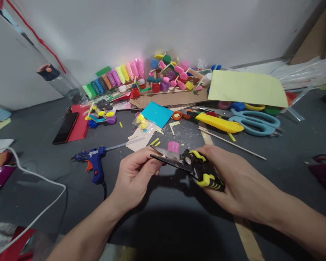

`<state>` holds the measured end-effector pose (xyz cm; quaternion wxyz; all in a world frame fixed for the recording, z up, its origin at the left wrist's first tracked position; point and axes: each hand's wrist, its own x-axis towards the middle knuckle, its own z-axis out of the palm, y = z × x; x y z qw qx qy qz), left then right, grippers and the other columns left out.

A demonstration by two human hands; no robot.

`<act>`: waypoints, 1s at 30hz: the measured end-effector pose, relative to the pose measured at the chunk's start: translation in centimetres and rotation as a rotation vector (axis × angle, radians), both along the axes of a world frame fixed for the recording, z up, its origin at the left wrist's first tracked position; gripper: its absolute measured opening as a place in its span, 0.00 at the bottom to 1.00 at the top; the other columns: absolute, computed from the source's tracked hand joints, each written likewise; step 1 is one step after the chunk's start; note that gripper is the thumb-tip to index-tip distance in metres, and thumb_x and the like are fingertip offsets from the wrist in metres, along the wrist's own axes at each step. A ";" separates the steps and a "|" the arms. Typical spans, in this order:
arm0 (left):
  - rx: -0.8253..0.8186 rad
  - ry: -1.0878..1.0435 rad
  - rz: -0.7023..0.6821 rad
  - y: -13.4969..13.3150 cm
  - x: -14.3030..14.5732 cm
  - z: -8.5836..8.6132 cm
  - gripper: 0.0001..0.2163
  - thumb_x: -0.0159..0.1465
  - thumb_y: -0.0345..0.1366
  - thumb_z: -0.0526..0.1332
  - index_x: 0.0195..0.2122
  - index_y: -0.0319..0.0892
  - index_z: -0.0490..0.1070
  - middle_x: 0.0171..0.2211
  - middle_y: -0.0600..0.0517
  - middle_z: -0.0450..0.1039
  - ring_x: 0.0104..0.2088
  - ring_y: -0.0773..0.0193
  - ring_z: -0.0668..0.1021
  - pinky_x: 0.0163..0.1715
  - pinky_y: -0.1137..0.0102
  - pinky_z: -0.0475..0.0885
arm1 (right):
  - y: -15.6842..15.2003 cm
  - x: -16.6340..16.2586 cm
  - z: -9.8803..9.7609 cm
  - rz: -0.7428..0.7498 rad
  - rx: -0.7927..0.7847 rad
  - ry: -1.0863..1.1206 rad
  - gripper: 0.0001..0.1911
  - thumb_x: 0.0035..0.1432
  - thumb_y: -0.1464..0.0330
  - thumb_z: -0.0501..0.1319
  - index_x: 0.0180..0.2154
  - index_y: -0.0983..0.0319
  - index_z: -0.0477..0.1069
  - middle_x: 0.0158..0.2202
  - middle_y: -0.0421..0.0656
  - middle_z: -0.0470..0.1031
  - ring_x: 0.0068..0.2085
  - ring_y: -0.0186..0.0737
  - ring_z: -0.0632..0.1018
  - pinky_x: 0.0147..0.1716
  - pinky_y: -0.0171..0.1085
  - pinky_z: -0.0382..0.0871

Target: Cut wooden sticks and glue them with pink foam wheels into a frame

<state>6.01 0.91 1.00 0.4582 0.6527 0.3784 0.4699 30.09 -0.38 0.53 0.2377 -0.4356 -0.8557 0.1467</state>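
Observation:
My right hand (pixel 233 174) is wrapped round the handles of black and yellow shears (pixel 188 161), whose parted blades point left. My left hand (pixel 138 172) is closed in a pinch right at the blade tips. Whatever lies between its fingers is mostly hidden; only a small pale bit shows near the blades. Just behind the blades stands a pink bottle cap (pixel 173 146). Short yellow strips (pixel 155 141) and a pale paper scrap (pixel 141 142) lie beyond my left hand.
A blue glue gun (pixel 97 165) lies left, near a black phone (pixel 66 127). Behind the shears are a yellow utility knife (pixel 220 122), blue-handled scissors (pixel 256 122) and a thin stick (pixel 233 143). Colourful clay packets (pixel 121 74) line the wall. A white cable (pixel 40 178) crosses the left side.

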 end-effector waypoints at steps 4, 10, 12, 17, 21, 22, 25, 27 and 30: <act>0.004 0.080 -0.037 0.1 -0.3 0.1 0.15 0.71 0.39 0.59 0.27 0.41 0.70 0.22 0.54 0.67 0.24 0.69 0.68 0.26 0.73 0.65 | -0.2 0.4 0.0 0.011 0.007 -0.022 0.15 0.53 0.70 0.58 0.45 0.62 0.66 0.36 0.50 0.77 0.34 0.49 0.78 0.29 0.40 0.70; -0.031 0.068 -0.024 0.0 -0.2 0.1 0.14 0.70 0.41 0.60 0.28 0.41 0.75 0.20 0.54 0.66 0.22 0.70 0.68 0.23 0.73 0.64 | -0.4 0.9 -0.2 0.001 0.091 -0.054 0.09 0.55 0.70 0.56 0.40 0.60 0.64 0.30 0.46 0.74 0.27 0.45 0.75 0.25 0.39 0.65; -0.053 0.044 -0.025 -0.1 0.0 0.1 0.13 0.69 0.41 0.61 0.31 0.41 0.79 0.20 0.54 0.68 0.21 0.70 0.69 0.23 0.73 0.65 | -0.4 1.0 -0.3 -0.003 0.125 -0.057 0.06 0.56 0.70 0.55 0.38 0.59 0.63 0.27 0.43 0.72 0.25 0.43 0.73 0.23 0.38 0.63; -0.066 -0.048 0.004 -0.2 0.3 0.4 0.10 0.68 0.40 0.63 0.34 0.42 0.81 0.20 0.54 0.72 0.20 0.70 0.71 0.23 0.73 0.68 | 0.0 0.7 -0.2 -0.034 0.029 0.045 0.10 0.55 0.71 0.56 0.41 0.60 0.65 0.29 0.42 0.74 0.26 0.41 0.75 0.24 0.36 0.66; -0.090 -0.113 0.016 -0.3 0.2 0.3 0.08 0.68 0.38 0.64 0.33 0.43 0.78 0.18 0.56 0.70 0.20 0.72 0.71 0.23 0.75 0.67 | -0.1 0.4 0.1 0.000 -0.059 0.043 0.14 0.53 0.71 0.59 0.44 0.61 0.66 0.33 0.45 0.76 0.32 0.45 0.78 0.27 0.38 0.69; -0.102 -0.127 0.018 -0.3 0.2 0.2 0.08 0.68 0.38 0.64 0.32 0.42 0.77 0.19 0.56 0.71 0.20 0.72 0.71 0.22 0.75 0.67 | -0.2 0.4 0.1 0.011 -0.068 0.032 0.14 0.53 0.70 0.59 0.44 0.61 0.67 0.34 0.46 0.76 0.33 0.46 0.78 0.27 0.39 0.70; -0.132 -0.137 0.019 -0.4 0.1 0.0 0.07 0.67 0.38 0.64 0.32 0.42 0.75 0.20 0.55 0.73 0.19 0.72 0.71 0.19 0.76 0.64 | -0.3 0.4 0.1 0.015 -0.068 0.009 0.16 0.53 0.70 0.59 0.45 0.62 0.67 0.36 0.48 0.77 0.34 0.47 0.78 0.28 0.40 0.70; -0.130 -0.134 0.020 -0.3 0.1 -0.1 0.06 0.67 0.37 0.65 0.33 0.43 0.75 0.20 0.55 0.74 0.18 0.72 0.71 0.17 0.77 0.63 | -0.3 0.4 0.0 0.015 -0.058 0.005 0.15 0.53 0.69 0.59 0.45 0.62 0.67 0.36 0.49 0.77 0.34 0.48 0.78 0.28 0.39 0.69; -0.108 -0.129 0.018 -0.2 0.1 -0.2 0.06 0.66 0.36 0.66 0.32 0.42 0.76 0.20 0.55 0.75 0.19 0.72 0.73 0.18 0.77 0.64 | -0.4 0.6 -0.1 0.013 -0.037 0.005 0.13 0.53 0.70 0.58 0.43 0.62 0.67 0.33 0.47 0.76 0.32 0.46 0.77 0.27 0.38 0.68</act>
